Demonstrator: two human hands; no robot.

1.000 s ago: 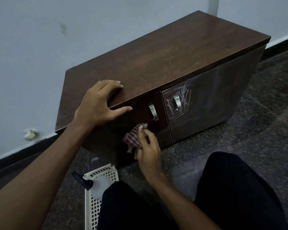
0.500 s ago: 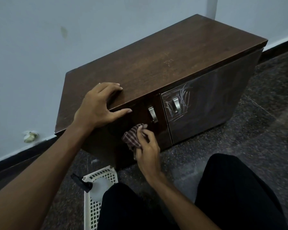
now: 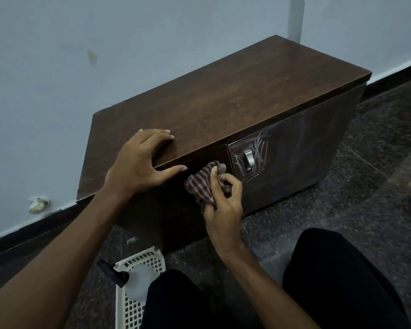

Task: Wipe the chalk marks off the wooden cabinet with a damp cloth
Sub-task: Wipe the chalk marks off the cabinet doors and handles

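A low dark wooden cabinet (image 3: 235,103) stands against the wall. White chalk marks (image 3: 256,148) run around the metal handle (image 3: 248,160) of its right door. My right hand (image 3: 223,198) grips a checked cloth (image 3: 203,184) and holds it against the left door's upper right corner, hiding that door's handle. My left hand (image 3: 140,162) rests on the cabinet's front top edge, fingers on the top, thumb over the front.
A white plastic basket (image 3: 133,302) with a spray bottle (image 3: 131,279) in it sits on the dark speckled floor by my left knee. My legs in black fill the lower right. Behind the cabinet is a pale wall with a dark skirting.
My right hand has moved the cloth up and to the right on the left door, over its handle. My left hand has stayed on the top edge.
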